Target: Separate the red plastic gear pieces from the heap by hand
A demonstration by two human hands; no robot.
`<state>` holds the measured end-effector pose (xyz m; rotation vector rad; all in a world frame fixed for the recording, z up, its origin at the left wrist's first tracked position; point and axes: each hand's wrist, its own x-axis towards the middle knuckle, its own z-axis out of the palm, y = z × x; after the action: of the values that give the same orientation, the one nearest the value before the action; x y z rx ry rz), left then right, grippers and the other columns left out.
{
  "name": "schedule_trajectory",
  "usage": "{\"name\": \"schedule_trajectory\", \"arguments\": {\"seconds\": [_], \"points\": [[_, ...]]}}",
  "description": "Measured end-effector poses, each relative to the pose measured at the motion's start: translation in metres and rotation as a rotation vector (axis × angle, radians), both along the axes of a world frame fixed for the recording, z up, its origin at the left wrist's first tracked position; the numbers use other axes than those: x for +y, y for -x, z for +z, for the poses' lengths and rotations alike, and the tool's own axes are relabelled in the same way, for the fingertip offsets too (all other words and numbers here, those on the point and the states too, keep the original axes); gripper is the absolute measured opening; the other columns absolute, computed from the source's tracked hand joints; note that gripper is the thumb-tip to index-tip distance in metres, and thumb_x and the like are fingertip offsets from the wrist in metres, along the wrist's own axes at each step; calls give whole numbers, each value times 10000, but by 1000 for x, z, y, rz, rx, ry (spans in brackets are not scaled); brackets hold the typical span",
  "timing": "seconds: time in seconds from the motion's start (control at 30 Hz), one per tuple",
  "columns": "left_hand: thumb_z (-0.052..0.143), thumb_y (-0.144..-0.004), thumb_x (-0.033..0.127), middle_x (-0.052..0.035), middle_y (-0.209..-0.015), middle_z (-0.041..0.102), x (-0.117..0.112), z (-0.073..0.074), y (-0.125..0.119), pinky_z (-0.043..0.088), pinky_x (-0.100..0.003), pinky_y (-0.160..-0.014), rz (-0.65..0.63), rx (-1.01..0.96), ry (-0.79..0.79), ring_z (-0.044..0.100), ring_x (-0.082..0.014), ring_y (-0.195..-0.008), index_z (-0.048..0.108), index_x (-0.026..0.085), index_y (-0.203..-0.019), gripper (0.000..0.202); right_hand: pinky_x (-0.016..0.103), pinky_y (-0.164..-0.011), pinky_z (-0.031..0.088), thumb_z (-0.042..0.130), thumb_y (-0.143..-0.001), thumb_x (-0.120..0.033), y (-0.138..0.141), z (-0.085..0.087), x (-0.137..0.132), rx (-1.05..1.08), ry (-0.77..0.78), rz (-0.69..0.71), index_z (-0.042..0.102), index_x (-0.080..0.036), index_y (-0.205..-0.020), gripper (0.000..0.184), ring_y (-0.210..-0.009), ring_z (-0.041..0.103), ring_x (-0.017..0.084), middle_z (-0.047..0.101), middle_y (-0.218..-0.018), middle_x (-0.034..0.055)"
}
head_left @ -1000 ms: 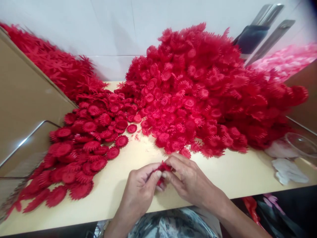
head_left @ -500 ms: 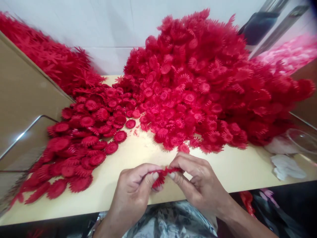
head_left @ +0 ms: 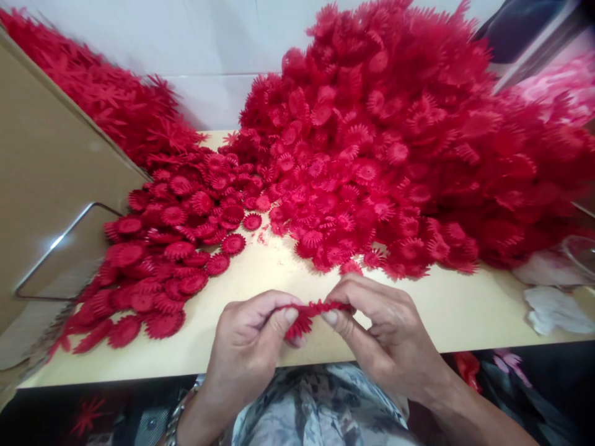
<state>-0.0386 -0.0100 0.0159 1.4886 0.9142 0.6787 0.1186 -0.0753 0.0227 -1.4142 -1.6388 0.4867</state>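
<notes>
Between my two hands, above the front of the table, is a red petal piece (head_left: pixel 301 323) with a fringed edge. My left hand (head_left: pixel 253 344) pinches its left side between thumb and fingers. The thumb and fingertips of my right hand (head_left: pixel 383 331) are closed on its right end. Most of the right end lies hidden behind the fingers. Beyond my hands a large heap of loose red fringed flower pieces (head_left: pixel 367 167) rises against the wall. To the left lies a spread of thicker red flower discs (head_left: pixel 171 251), which look stacked in layers.
A cardboard box (head_left: pixel 60 155) with a bent metal wire (head_left: pixel 56 241) borders the left side. Red star-shaped petals (head_left: pixel 106 99) are piled behind it. Crumpled white material (head_left: pixel 555 310) lies at the right, near pink petals (head_left: pixel 558 90). The pale table (head_left: pixel 260 279) ends just before my lap.
The camera view has shifted, so the piles appear slightly higher and further right. Both hands keep their grip; the red strip between the fingertips looks drawn out straighter.
</notes>
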Motion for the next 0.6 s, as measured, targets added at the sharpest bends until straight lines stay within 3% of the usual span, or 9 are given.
{"name": "schedule_trajectory", "arguments": {"seconds": [0.17, 0.3, 0.33, 0.43, 0.6], "points": [[588, -758, 181, 4, -496, 657, 2, 0, 5, 483, -196, -463, 52, -15, 38, 607, -132, -444, 678, 180, -736, 93, 235, -503, 372, 505, -813, -106, 0, -3, -3, 37, -10, -63, 542, -177, -757, 98, -563, 481, 111, 495, -628, -6], [615, -713, 187, 14, -519, 650, 6, 0, 9, 470, -217, -422, 432, -59, -5, 593, -142, -436, 657, 194, -693, 47, 250, -505, 400, 451, -844, -110, -8, -1, -7, 102, -95, -252, 566, -229, -808, 170, -599, 527, 139, 561, -672, 9], [622, -705, 183, 12, -524, 647, 7, 0, 7, 473, -224, -429, 431, -41, 15, 589, -143, -438, 650, 189, -682, 36, 251, -514, 406, 456, -846, -116, -9, 0, -6, 92, -89, -240, 574, -233, -817, 168, -612, 535, 140, 574, -687, 11], [588, -729, 181, -8, -525, 634, 14, -3, 1, 488, -233, -496, 229, -62, 121, 601, -142, -472, 646, 158, -683, 77, 251, -545, 411, 510, -835, -162, -12, -3, 1, 47, 37, -125, 593, -201, -792, 101, -627, 541, 135, 584, -692, 17], [566, -710, 154, -8, -600, 628, 25, -9, 0, 478, -252, -512, 181, -211, 318, 589, -144, -522, 602, 154, -707, 36, 230, -542, 402, 504, -844, -247, -12, -17, 14, 225, 258, -92, 595, -167, -758, 149, -625, 528, 118, 575, -679, 10]]}}
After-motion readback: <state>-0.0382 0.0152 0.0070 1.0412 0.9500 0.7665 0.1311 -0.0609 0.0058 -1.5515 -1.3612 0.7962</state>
